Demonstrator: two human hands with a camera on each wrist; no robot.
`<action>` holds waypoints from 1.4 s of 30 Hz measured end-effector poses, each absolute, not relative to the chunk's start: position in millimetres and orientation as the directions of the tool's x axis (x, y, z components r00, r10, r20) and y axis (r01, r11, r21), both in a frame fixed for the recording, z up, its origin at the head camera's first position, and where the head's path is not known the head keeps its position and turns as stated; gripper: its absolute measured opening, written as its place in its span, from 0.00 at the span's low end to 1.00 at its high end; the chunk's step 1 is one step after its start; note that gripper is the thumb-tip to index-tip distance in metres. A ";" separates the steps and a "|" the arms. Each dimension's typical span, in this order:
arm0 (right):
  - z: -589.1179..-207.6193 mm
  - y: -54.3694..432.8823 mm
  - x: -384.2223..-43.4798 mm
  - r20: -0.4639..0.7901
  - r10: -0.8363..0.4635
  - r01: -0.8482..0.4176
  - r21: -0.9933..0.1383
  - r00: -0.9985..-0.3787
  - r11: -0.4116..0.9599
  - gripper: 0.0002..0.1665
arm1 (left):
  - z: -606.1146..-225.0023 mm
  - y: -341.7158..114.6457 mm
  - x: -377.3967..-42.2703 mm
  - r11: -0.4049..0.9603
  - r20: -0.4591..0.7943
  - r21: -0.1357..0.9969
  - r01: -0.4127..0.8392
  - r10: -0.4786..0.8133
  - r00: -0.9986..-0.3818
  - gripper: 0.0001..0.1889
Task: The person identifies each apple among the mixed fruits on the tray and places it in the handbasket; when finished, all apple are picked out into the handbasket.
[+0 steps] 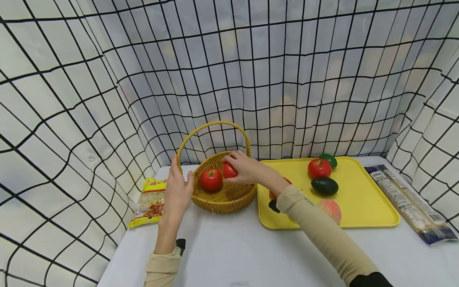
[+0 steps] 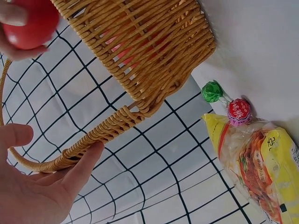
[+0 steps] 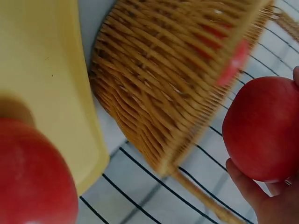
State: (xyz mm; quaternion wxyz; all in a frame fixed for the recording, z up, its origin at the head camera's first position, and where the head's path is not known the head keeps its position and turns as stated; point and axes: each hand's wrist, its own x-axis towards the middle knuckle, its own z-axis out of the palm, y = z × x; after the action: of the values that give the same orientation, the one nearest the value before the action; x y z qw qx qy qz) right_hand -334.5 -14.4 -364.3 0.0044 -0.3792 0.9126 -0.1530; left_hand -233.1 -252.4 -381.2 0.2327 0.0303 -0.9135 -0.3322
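My right hand (image 1: 244, 167) grips a red apple (image 3: 264, 130) just above the wicker basket (image 1: 229, 207). Inside the basket, on its left side, lies a red tomato (image 1: 211, 179) with a small green calyx. Against the left part of the basket's arched handle (image 2: 100, 130) rests my left hand (image 1: 177, 191), its fingers extended along the outer side and the thumb standing apart. The basket sits upright on the white table.
A yellow tray (image 1: 369, 199) right of the basket holds another tomato (image 1: 319, 168), a dark avocado (image 1: 324, 186), a peach (image 1: 330, 210), a green item (image 1: 328, 160) and a partly hidden red fruit (image 3: 32, 177). Left lie a food bag (image 1: 148, 203) and wrapped lollipops (image 2: 239, 111); right, a long packet (image 1: 412, 203).
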 end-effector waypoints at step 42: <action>-377.6 -66.3 -395.3 -0.397 -0.469 -0.443 -0.162 -0.789 0.882 0.52 | -378.2 -251.9 -228.1 0.765 0.386 0.636 0.098 -0.206 -0.899 0.42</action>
State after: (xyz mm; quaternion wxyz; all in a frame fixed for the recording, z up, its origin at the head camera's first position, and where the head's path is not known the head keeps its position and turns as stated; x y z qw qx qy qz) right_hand -395.3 -66.3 -377.6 0.2176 -0.2414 0.9452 -0.0304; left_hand -228.1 -251.9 -378.2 0.2226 0.0295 -0.9128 -0.3412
